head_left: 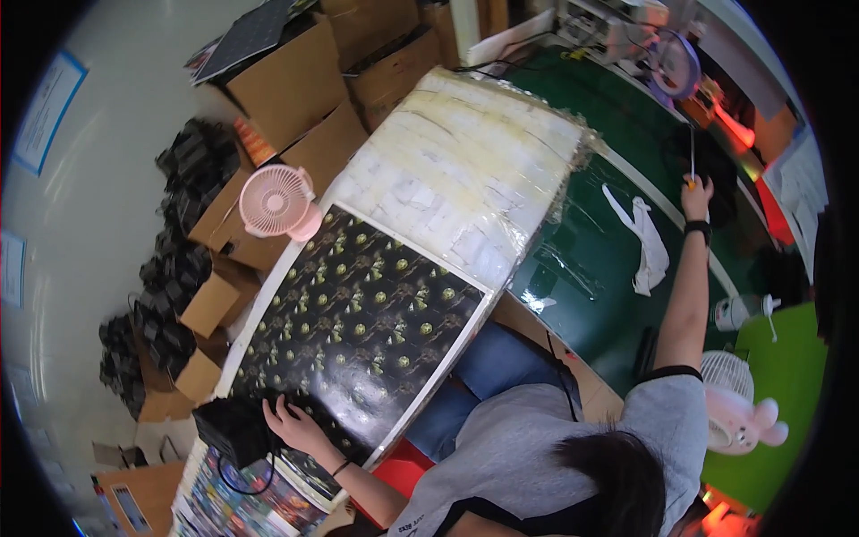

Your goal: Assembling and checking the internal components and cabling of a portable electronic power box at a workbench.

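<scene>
Right grip [697, 197] holds one tool [692, 161] (left grip [301, 431] touches one bag [234, 430]).

The left hand [304, 435] has its fingers [281, 407] spread; the right arm [687, 304] is outstretched, right hand [697, 199] curled.

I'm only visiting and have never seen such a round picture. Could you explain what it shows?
There is no machine here, just a person's two bare hands. The one picture comes from a wide camera worn on the head, looking down, so straight edges bend near the rim.

The left hand spreads its fingers at a black boxy thing, beside a dark patterned sheet. The right hand reaches over a green table, its grip closed on a thin tool with some orange on it. White scraps lie on that table. Past the sheet is a white bundle in clear plastic, with a pink fan to its left.
</scene>
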Demonstrator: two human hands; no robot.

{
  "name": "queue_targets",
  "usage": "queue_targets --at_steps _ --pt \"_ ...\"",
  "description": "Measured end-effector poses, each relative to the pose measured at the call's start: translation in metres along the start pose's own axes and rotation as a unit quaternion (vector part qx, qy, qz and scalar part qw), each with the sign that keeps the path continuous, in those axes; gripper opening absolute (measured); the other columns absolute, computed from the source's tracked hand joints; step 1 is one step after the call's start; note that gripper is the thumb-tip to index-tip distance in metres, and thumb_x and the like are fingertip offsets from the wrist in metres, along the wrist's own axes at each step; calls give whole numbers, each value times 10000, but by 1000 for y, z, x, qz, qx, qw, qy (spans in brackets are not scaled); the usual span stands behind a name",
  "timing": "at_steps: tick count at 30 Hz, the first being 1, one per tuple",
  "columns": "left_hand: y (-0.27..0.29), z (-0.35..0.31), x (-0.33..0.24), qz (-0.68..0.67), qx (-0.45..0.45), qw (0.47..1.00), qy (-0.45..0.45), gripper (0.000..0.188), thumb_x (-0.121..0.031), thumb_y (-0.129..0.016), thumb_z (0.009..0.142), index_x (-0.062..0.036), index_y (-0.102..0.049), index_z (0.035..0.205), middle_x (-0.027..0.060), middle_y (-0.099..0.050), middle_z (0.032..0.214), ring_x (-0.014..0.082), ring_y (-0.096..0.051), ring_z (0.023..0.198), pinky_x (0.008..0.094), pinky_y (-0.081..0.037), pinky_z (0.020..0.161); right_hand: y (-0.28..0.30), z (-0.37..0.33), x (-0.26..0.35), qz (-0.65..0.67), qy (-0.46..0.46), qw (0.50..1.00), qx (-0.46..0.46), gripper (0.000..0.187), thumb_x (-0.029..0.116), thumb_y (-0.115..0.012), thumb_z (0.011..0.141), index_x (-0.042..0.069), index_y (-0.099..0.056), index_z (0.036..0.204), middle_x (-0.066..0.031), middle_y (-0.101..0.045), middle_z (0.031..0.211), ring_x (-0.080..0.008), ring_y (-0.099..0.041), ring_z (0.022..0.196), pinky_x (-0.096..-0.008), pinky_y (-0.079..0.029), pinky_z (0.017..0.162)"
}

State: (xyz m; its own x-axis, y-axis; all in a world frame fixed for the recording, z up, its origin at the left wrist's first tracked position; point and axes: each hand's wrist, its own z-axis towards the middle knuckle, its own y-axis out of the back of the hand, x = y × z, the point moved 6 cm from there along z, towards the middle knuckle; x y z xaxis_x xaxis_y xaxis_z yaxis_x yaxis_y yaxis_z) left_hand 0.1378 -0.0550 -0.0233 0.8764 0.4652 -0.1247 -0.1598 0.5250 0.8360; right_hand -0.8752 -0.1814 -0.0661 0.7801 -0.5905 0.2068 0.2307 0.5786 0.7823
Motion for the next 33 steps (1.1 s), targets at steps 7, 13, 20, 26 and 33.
queue_targets --at_steps 7,13,20,26,33 --pt "2 -5 19 -120 33 991 53 340 28 -658 766 -117 -677 1073 136 -493 1382 346 -468 1257 405 -394 1045 -64 85 -147 136 111 979 104 394 135 -687 818 158 -646 1210 -199 -451 1407 -362 -365 1342 -454 -312 1125" --pt "29 9 15 -124 -43 991 43 271 34 -665 746 -103 -687 979 140 -574 1238 357 -524 1171 412 -432 1001 -74 54 -109 -77 161 964 199 374 170 -617 856 156 -584 1228 -50 -636 1209 -281 -493 1245 -422 -347 1082" --pt "3 -18 3 -123 -35 991 39 151 -76 -689 796 -67 -671 945 139 -538 1285 354 -472 1254 419 -454 994 -18 63 -26 -73 166 962 204 272 149 -668 827 186 -639 1095 -173 -670 1043 -372 -624 989 -468 -495 856" --pt "25 -27 1 -88 -84 993 9 138 -73 -685 778 -114 -685 909 47 -606 1186 283 -549 1142 392 -471 893 10 58 45 -80 101 987 93 181 223 -607 885 218 -652 1060 -172 -688 918 -416 -649 859 -504 -512 708" --pt "55 -23 26 -111 -163 980 -14 191 -21 -692 728 -132 -693 883 -11 -665 1028 231 -600 990 366 -464 805 70 51 173 50 49 989 129 363 417 -620 889 110 -666 1078 -177 -698 904 -336 -678 821 -446 -508 704"
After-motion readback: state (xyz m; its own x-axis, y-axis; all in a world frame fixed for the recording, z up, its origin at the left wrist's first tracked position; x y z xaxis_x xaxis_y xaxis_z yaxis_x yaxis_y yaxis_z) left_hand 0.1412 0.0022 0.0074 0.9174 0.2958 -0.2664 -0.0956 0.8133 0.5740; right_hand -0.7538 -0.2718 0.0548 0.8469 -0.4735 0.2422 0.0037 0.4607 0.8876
